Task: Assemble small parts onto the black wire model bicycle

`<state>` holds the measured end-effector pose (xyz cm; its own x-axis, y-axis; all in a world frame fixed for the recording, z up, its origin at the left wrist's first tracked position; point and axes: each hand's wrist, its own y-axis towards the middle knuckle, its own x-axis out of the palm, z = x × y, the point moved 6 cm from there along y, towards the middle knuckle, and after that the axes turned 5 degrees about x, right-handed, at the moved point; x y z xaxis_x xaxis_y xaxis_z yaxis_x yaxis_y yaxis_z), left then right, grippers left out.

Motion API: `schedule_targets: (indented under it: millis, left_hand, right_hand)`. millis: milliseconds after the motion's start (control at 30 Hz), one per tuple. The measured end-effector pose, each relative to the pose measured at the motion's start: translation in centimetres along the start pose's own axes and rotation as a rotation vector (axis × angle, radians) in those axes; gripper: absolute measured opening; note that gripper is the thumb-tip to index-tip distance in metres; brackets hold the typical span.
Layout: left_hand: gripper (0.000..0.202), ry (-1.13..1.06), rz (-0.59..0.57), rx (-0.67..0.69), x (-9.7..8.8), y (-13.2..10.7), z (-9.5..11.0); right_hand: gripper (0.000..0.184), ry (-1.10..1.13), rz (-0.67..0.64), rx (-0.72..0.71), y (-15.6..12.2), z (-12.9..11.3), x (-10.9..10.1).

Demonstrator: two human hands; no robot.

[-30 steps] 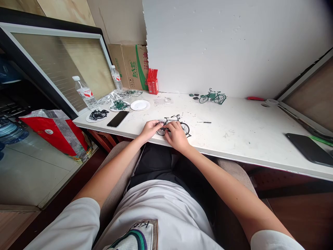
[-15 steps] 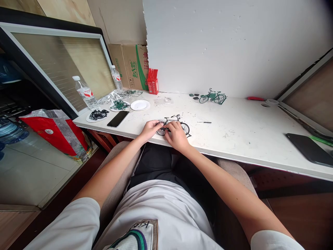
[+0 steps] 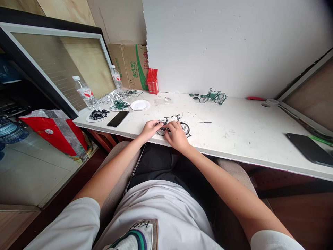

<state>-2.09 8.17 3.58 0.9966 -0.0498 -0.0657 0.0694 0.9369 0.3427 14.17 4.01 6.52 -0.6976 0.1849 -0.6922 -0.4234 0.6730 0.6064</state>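
A small black model bicycle (image 3: 185,127) stands upright near the front edge of the white table, its handlebar to the right. My left hand (image 3: 150,130) is closed at the rear wheel, thumb and fingers pinching the back of the model. Over the middle of the frame lies my right hand (image 3: 177,135), its fingers closed on the lower part near the pedals. Both hands hide much of the rear half, and any tiny part between the fingertips is too small to make out. A thin screwdriver (image 3: 206,122) rests to the right of the model.
Behind stands a green model bicycle (image 3: 214,97). Plates of black parts (image 3: 98,115) and green parts (image 3: 120,105), a white plate (image 3: 140,105), a phone (image 3: 118,119) and water bottles (image 3: 87,93) are at the left. A dark tablet-like slab (image 3: 309,148) lies far right.
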Motion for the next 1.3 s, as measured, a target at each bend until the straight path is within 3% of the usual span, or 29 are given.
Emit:
schedule_targets:
  millis: [1300]
  left_hand:
    - [0.032, 0.085, 0.016, 0.033, 0.13, -0.23, 0.27]
  right_hand:
    - [0.030, -0.026, -0.017, -0.021, -0.03, -0.06, 0.25]
